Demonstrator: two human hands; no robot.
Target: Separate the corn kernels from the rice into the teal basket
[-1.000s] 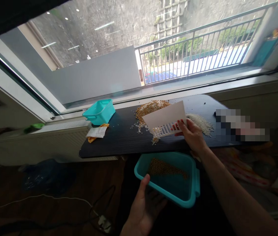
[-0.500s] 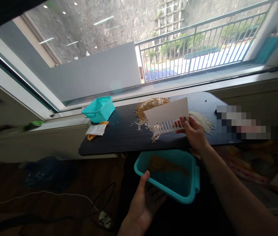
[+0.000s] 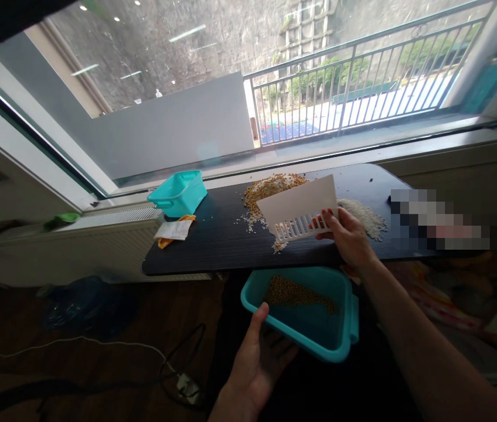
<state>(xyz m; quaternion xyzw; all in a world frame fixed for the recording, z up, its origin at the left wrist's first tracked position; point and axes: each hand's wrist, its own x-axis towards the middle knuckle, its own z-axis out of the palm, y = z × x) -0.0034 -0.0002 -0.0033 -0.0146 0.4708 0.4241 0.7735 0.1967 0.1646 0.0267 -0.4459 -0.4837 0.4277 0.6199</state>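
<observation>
My right hand (image 3: 350, 237) pinches a thin white sheet with a row of slots (image 3: 299, 201) by its right end, thumb in front. The sheet tilts over the dark table, just in front of a mixed heap of tan beans and white rice (image 3: 270, 186), and hides part of it. Behind my right hand lies a pile of white rice (image 3: 365, 220). My left hand (image 3: 252, 357) grips the near left rim of a turquoise plastic basin (image 3: 305, 344), thumb on top and fingers underneath. Tan beans (image 3: 295, 293) cover part of the basin's bottom, below the table's front edge.
On the dark table (image 3: 213, 246), a second turquoise basin (image 3: 182, 202) and a folded white-and-orange cloth (image 3: 175, 230) stand at the left. A blurred-out item (image 3: 439, 223) lies at the right. A radiator (image 3: 112, 220) and window are behind; a power strip (image 3: 188, 388) lies on the floor.
</observation>
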